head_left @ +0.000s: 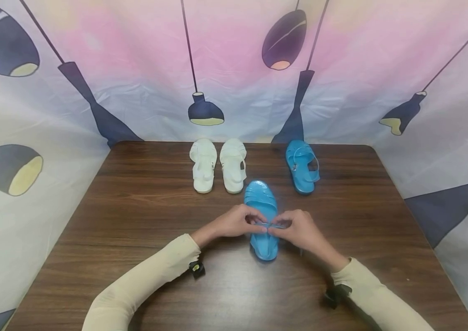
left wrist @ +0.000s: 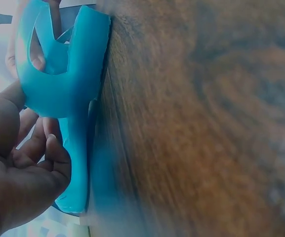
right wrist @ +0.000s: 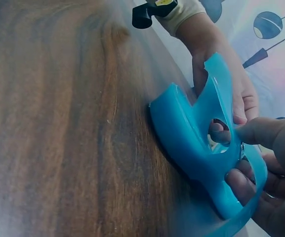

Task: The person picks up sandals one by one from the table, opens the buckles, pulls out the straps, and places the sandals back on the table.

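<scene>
A blue sandal (head_left: 261, 195) lies sole down near the middle of the table, toe pointing away. My left hand (head_left: 239, 221) reaches in from the left and pinches its strap over the footbed. From the other side my right hand (head_left: 301, 229) pinches the strap near a small metal buckle (right wrist: 243, 150). The fingertips of both hands nearly meet above the sandal. A length of blue strap (right wrist: 259, 170) loops out by the right fingers in the right wrist view. The left wrist view shows the sandal's cut-out side (left wrist: 48, 91), which partly hides the fingers.
Two white sandals (head_left: 203, 168) stand side by side at the back of the brown wooden table (head_left: 147, 262). Another blue sandal (head_left: 302, 168) stands at the back right. A cloth printed with lamps (head_left: 234, 69) hangs behind the table. Each sleeve carries a small black wrist device (head_left: 197, 269).
</scene>
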Demonstrator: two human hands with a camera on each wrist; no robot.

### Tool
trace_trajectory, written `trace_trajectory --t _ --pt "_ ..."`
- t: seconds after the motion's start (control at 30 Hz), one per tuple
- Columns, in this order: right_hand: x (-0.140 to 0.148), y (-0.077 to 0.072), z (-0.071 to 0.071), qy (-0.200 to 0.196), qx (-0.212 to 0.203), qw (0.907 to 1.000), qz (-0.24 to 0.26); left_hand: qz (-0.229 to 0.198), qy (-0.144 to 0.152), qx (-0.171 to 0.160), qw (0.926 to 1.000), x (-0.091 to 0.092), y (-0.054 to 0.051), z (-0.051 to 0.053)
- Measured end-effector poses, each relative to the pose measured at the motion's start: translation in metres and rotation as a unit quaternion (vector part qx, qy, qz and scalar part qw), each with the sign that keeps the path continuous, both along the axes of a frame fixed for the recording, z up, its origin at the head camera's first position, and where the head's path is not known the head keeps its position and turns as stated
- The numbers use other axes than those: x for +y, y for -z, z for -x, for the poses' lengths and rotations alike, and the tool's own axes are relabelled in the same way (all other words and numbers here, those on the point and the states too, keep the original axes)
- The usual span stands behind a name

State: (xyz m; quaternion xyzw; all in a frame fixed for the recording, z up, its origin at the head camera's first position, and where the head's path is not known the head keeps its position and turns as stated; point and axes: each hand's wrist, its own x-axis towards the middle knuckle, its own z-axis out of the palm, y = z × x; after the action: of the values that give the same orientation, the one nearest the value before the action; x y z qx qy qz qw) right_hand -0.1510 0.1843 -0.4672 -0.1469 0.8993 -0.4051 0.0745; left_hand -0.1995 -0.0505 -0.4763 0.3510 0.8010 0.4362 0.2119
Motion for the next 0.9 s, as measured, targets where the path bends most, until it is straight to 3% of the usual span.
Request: trace_trajectory --t 0.47,0.9 --pt "0.000 0.002 -0.006 0.037 0.019 0.9991 -0.003 -0.007 -0.004 0.017 0.9998 -0.003 -0.001 0.002" --pt "-0.002 0.003 -0.010 0.079 -0.003 0.9964 0.030 -0.016 -0.031 0.000 0.9994 -0.018 0.000 0.003"
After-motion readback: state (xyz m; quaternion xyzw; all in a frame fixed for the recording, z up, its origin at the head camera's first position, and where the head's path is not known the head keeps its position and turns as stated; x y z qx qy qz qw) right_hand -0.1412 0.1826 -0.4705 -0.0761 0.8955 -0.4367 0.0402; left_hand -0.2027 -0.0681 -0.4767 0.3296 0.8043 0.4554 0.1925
